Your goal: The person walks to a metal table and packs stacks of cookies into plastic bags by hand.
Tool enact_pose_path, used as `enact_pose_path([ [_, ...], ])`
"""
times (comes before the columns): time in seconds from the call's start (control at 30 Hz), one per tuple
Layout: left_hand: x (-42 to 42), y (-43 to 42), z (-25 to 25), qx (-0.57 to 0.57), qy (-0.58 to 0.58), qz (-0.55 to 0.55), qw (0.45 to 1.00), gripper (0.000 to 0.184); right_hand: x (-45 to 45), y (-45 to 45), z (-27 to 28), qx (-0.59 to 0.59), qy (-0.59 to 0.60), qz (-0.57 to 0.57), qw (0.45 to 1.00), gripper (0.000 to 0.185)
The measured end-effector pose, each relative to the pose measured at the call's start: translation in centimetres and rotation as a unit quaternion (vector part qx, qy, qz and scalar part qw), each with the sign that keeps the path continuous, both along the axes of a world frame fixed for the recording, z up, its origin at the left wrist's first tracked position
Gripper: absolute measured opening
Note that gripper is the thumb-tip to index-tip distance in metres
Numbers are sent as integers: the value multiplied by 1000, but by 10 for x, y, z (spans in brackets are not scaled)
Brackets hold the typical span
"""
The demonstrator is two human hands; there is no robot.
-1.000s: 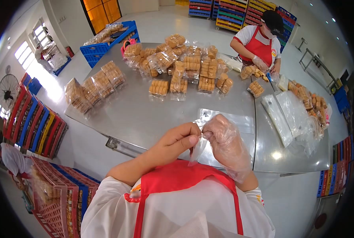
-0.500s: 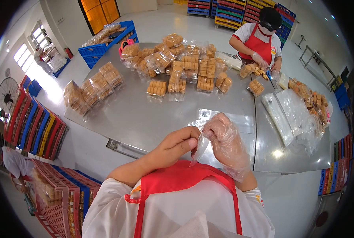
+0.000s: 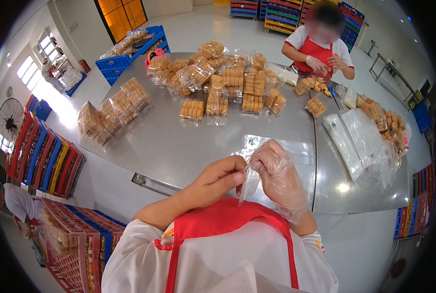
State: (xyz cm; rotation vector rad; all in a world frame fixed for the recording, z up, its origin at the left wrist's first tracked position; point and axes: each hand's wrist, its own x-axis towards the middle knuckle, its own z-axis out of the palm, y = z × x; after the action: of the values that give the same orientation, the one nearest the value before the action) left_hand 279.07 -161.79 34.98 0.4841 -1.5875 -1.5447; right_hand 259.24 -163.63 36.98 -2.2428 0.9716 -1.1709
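Note:
My bare left hand (image 3: pixel 223 177) pinches one side of a small clear plastic bag (image 3: pixel 248 185) just above my red apron (image 3: pixel 228 219). My right hand (image 3: pixel 275 168), in a clear plastic glove, is closed on the bag's other side, its fingertips partly hidden. The bag hangs down between the two hands at the table's near edge. Flat on the metal table (image 3: pixel 179 141) behind my right hand lie clear plastic bags (image 3: pixel 296 150). Farther back sits a heap of packed round biscuits (image 3: pixel 233 80), with a row of biscuit packs (image 3: pixel 115 107) to the left.
Across the table a co-worker (image 3: pixel 318 61) in a red apron stands by loose biscuits (image 3: pixel 320 84) and blue-handled scissors (image 3: pixel 332 91). Stacks of clear bags (image 3: pixel 347 139) lie at right. A blue crate (image 3: pixel 111 64) stands behind the table, and pink crates (image 3: pixel 64 244) stand at lower left.
My hands stay nearly in place, and the bag's lower end has shifted slightly right. The co-worker has straightened up and raised both hands from the table.

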Motion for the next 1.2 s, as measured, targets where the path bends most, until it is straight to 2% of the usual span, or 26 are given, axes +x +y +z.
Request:
enact_pose_path([
  [0.27,-1,-2,-5,11,7,16,1000,17,-1,-4,-2,-4,8,5,1000,11],
  [0.47,-2,-1,-4,39,-17,35,998,8,-2,-6,-14,19,-6,19,1000,12],
  [0.5,-4,-1,-4,27,-22,36,999,6,-2,-2,-13,130,-80,66,986,19],
  [0.57,-6,0,-5,3,-32,39,999,3,-1,9,-9,343,-221,155,900,34],
  [0.67,-6,-1,-6,-17,-63,44,997,6,5,5,-19,205,-163,175,949,54],
  [0.77,-4,-7,-20,-94,-29,77,992,9,6,12,-16,327,-261,158,894,53],
  [0.87,2,-14,-31,-88,0,181,980,14,12,13,-24,360,-302,75,880,34],
  [0.93,-2,-18,-36,-133,1,258,957,19,7,-3,-53,359,-265,80,891,19],
  [1.0,-5,-20,-34,-169,-25,332,928,20,8,-10,-55,346,-212,50,912,8],
  [1.07,-9,-18,-25,-221,-81,302,924,23,22,-6,-36,323,-147,-13,935,15],
  [1.1,-9,-18,-21,-247,-109,287,919,25,24,-6,-29,328,-138,13,934,18],
  [1.2,-6,-21,-21,-305,-163,283,895,26,21,-15,-45,234,-112,-16,965,20],
])
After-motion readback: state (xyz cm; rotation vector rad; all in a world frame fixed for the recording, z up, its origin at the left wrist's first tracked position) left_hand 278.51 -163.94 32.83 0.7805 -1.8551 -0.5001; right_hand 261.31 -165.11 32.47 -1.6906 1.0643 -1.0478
